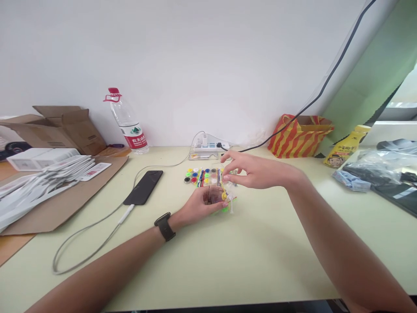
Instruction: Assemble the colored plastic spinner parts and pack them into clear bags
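My left hand [202,203], with a black watch on its wrist, is closed around a clear plastic container [216,195] low over the table. At its right end show small yellow, white, red and green plastic pieces [224,197]; my fingers hide part of it. My right hand [243,169] hovers just behind and to the right, fingers bent and apart, with nothing visible in them. Beyond both hands lie rows of small round coloured pieces [194,180] and thin coloured sticks [201,177], partly covered by my hands.
To the left are a black phone [143,188] on a looped cable [87,228], a large water bottle [130,124], and a cardboard box [70,130]. A power strip [211,147] stands by the wall. Rightward are a striped bag [293,139] and a yellow bottle [347,148].
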The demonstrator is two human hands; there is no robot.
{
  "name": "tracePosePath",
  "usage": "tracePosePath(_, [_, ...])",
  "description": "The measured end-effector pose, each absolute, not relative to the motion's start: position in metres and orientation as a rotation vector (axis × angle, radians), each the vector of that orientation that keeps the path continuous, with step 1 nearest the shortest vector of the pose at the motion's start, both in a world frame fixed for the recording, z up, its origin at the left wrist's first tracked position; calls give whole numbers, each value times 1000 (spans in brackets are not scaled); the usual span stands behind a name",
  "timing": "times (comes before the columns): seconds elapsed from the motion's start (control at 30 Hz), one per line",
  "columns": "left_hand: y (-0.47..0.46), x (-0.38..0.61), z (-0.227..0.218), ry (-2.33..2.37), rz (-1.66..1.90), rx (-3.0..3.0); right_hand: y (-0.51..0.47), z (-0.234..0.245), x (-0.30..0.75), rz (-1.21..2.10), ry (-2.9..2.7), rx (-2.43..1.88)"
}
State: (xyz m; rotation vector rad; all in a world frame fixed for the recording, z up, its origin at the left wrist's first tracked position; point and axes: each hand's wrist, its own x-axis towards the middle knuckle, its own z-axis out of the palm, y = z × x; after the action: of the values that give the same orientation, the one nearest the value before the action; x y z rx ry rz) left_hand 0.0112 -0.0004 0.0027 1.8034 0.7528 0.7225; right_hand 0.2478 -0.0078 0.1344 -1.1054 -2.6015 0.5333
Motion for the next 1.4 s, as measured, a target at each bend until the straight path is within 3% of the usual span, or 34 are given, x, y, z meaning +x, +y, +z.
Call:
tracePosePath(0.17, [0,12,1,718,758,1704,0,128,253,504,-2594,-1150])
tracePosePath(0.37, [4,14,15,712,899,1590,4,123,253,737,-2617,-1038])
tracePosePath(0.6, [1,8,43,655,903,1677,-19,125,252,573,-2390,-931])
tracePosePath(1.07, [-4,7,38,634,804,1780,-42,114,260,460,-2282,-937])
tracePosePath(1.4, [-5,12,33,668,751,1815,-44,67,255,553,-2091,-909])
